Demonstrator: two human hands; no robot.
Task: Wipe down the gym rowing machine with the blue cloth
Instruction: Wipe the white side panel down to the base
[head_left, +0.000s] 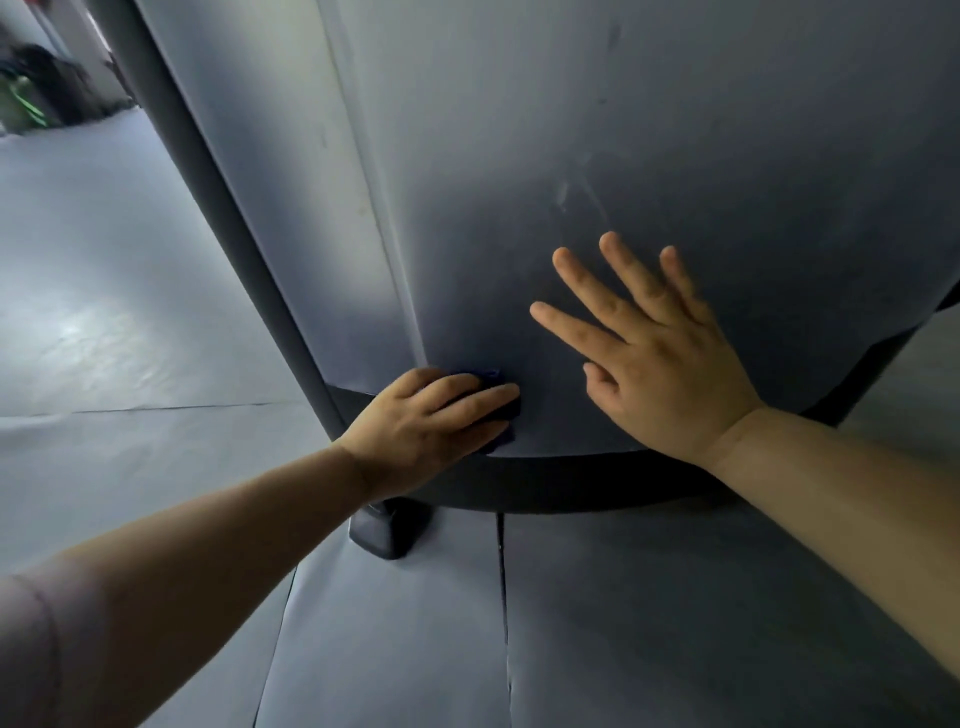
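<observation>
— Reaching in nearest with the left forearm (208, 545); pressing the blue cloth (510, 411) under flat fingers of the left hand (426, 421), low on the rowing machine housing (675, 130), just above its dark rim (571, 478).
— Bracing with the right hand (670, 374) too, spread, gripping nothing, just right of the cloth. Probably needing to be sweeping upward, into the broad panel above.

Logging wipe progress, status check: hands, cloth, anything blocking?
Left hand pressing blue cloth to the machine's lower housing. Right hand flat on housing, fingers spread. Pale smudges above it; nothing blocking.
</observation>
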